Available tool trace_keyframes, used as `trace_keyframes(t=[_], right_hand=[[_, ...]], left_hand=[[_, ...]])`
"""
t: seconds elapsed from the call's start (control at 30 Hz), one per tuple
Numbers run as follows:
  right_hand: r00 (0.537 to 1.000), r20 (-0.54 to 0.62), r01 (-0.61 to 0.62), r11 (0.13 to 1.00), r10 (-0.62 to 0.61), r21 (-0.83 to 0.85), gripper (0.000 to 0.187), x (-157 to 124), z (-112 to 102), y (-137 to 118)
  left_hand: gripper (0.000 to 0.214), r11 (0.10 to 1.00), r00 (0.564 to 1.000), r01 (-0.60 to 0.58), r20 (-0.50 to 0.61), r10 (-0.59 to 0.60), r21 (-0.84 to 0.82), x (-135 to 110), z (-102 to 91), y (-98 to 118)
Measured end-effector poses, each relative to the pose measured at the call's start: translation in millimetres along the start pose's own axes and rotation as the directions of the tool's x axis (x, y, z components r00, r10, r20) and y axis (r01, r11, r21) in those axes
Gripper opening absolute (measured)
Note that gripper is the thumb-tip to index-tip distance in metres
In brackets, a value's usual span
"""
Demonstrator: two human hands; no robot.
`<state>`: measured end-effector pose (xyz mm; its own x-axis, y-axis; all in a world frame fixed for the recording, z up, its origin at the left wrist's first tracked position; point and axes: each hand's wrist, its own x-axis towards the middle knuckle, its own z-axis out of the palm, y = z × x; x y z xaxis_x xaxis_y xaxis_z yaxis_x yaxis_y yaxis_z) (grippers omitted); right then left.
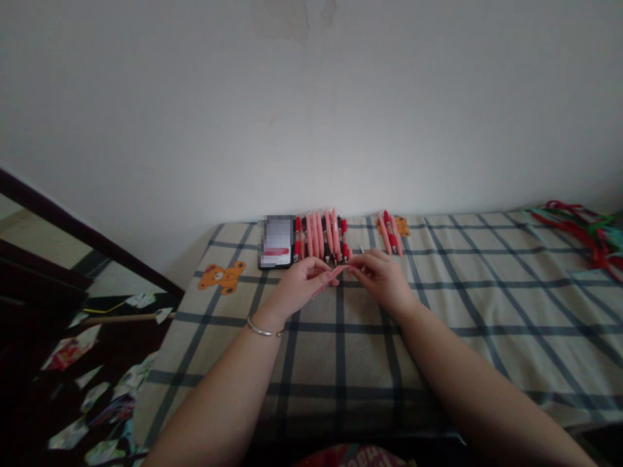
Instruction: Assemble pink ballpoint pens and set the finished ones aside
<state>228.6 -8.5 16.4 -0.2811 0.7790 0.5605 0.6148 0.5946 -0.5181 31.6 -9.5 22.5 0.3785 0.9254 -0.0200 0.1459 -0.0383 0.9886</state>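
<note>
A: Surroundings first. What is on the checked cloth (370, 360)?
B: By the wall (311, 130), a dark device (278, 243) with a blurred screen, and just beside it a row of pens (315, 235) in pink, red and black. Further right, a smaller group of pens (390, 233), apart from the row. At the far right, tangled red and green strips (596, 237).
A: Anything crowding the hands?
B: The row's near ends lie just beyond the fingertips. A silvery tip (361, 249) shows above the right hand (382, 279); what it belongs to cannot be determined.
A: And the item handled?
B: A slim pink piece (337, 273), in front of the row, between the two hands. The left hand (307, 280) pinches it between thumb and fingers; the right fingertips are closed on its other end. Its exact form is too small to tell
</note>
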Motion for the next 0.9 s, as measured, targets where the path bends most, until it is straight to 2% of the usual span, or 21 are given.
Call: trace_keyframes(t=[0.17, 0.4, 0.73, 0.9], right_hand=[[0.994, -0.027, 0.101, 0.995, -0.101, -0.028, 0.011, -0.3, 0.8, 2.0], [0.988, 0.015, 0.151, 0.989, -0.151, 0.0, 0.014, -0.6, 4.9, 3.1], [0.981, 0.042, 0.188, 0.982, -0.189, 0.033, 0.016, -0.7, 6.1, -1.6], [0.979, 0.015, 0.201, 0.979, -0.201, 0.036, 0.017, -1.1, 6.1, -3.3]], left_hand=[[0.027, 0.998, 0.998, 0.03, 0.064, -0.027, -0.048, 1.7, -0.4, -2.8], [0.03, 1.0, 0.987, 0.023, 0.16, -0.024, 0.003, 1.2, -2.4, 0.5], [0.032, 0.998, 0.979, 0.005, 0.202, -0.017, 0.062, 0.6, -2.4, 2.8], [0.034, 0.998, 0.984, -0.029, 0.18, 0.018, 0.06, 1.4, -2.4, -0.4]])
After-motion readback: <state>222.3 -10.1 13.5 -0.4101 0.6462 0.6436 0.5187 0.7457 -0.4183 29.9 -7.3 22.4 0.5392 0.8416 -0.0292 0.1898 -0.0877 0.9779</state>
